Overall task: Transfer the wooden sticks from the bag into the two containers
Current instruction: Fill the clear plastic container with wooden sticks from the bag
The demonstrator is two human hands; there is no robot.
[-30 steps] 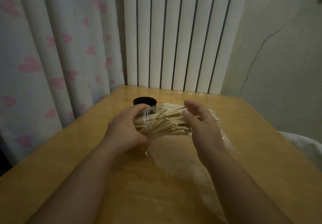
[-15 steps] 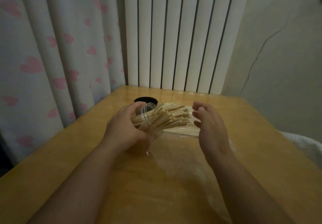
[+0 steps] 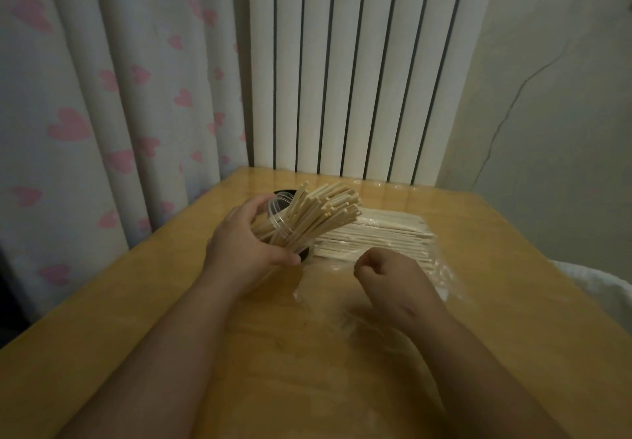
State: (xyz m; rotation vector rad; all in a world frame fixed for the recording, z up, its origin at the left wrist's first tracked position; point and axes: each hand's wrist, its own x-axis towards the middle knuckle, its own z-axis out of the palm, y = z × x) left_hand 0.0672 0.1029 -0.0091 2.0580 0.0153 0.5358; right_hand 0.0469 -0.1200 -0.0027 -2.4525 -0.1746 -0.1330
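My left hand [image 3: 246,247] grips a clear plastic container [image 3: 277,206], tilted to the right and packed with wooden sticks [image 3: 325,213] that fan out of its mouth. Just behind it shows the rim of a black container [image 3: 285,192]. To the right, the clear plastic bag [image 3: 441,279] lies flat on the table with several sticks [image 3: 383,233] inside. My right hand [image 3: 386,276] sits low on the bag's near part with its fingers curled into a fist. No stick shows in it.
The wooden table [image 3: 164,302] stands against a white radiator [image 3: 342,62]. A heart-patterned curtain [image 3: 102,96] hangs at the left. A white cloth [image 3: 602,288] lies past the table's right edge.
My right hand has left the stick ends, dropped onto the bag and curled up. My left hand has raised the container's mouth, so the sticks point more upward.
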